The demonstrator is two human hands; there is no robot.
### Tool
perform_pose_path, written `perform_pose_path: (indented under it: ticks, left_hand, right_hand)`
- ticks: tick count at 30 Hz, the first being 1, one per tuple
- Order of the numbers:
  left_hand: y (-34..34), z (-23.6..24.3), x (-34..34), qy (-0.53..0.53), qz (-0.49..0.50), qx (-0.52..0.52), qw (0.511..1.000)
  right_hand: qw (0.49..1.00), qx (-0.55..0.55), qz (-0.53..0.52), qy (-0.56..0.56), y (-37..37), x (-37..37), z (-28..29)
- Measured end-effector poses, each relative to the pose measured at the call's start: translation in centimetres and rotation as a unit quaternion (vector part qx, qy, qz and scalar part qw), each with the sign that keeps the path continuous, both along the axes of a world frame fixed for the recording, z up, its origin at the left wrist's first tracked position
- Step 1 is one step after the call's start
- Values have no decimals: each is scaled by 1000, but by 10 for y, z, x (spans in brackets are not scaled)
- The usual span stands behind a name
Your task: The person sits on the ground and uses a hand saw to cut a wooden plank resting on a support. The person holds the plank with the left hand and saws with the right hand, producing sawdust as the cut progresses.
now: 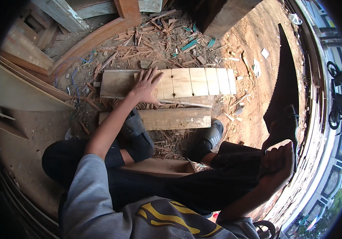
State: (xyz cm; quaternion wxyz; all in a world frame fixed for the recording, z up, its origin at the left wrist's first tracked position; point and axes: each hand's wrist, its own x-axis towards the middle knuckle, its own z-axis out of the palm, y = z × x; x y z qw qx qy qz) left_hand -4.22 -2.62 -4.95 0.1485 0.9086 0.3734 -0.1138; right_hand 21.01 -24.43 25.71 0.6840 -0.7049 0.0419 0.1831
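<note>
A pale wooden board [191, 83] lies crosswise in front of me, with several dark lines across its face and a few small dark holes. My left hand [145, 88] rests on it with the fingers spread, near where it overlaps a duller board [115, 83]. Off to the right, my right hand [277, 159] is closed around the handle of a handsaw [284, 79]. The saw's dark blade points away from me, its toothed edge facing left, and stands apart from the board.
Nearer to me lies a weathered plank [179, 118] between my feet, one shoe [210, 137] beside its right end. Wood splinters [139, 49] litter the ground. A curved wooden frame [87, 44] and panels [23, 89] stand at left. A thick timber [228, 18] is at the far side.
</note>
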Motion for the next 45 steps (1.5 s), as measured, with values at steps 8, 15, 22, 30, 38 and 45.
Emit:
perform_pose_path:
  ticks: [8, 15, 22, 30, 38, 45]
  left_hand:
    - [-6, -7, -1, 21, 26, 37, 999]
    - [-1, 18, 2, 42, 35, -76, 996]
    - [-52, -1, 19, 46, 90, 152, 983]
    - [-65, -47, 3, -62, 113, 329, 936]
    - [-66, -31, 12, -35, 105, 275, 955]
    - [-68, -40, 10, -7, 98, 264, 960]
  right_hand:
    - [986, 43, 136, 83, -17, 3, -16]
    - [950, -78, 301, -2, -16, -28, -45]
    - [862, -134, 483, 71, -12, -76, -79]
    - [835, -134, 531, 58, 3, -102, -134]
    - [861, -80, 502, -19, 26, -115, -228]
    - [854, -67, 515, 29, 22, -110, -253]
